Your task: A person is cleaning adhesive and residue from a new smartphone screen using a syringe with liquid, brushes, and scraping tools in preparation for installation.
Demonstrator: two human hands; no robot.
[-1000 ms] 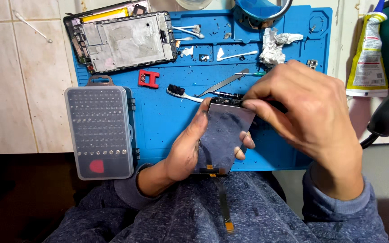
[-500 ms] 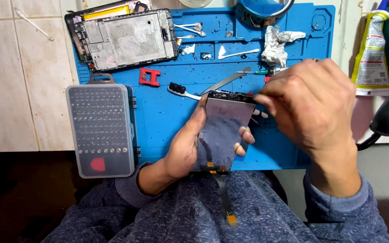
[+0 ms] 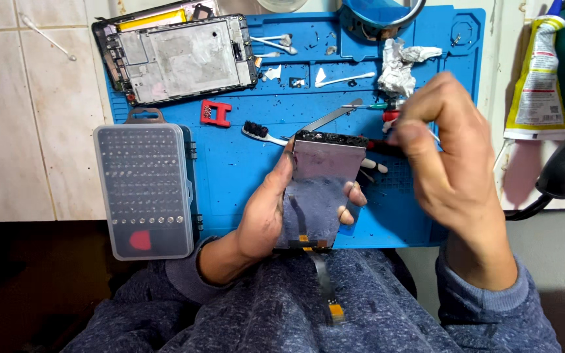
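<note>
Left hand (image 3: 266, 219) grip closed round grey rectangular phone screen panel (image 3: 322, 196), held upright over blue silicone repair mat (image 3: 243, 170). Right hand (image 3: 449, 170) has lifted to panel's 2 o'clock, fingers pinched on thin red-handled tool (image 3: 387, 116); scraping paused.

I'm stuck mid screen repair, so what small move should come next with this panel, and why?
Probably bring the right hand back to the dark top edge of the screen panel. The left hand holds the panel upright over the blue mat, and the right hand, pinching what looks like a thin tool, sits just off that edge's right corner.
</note>
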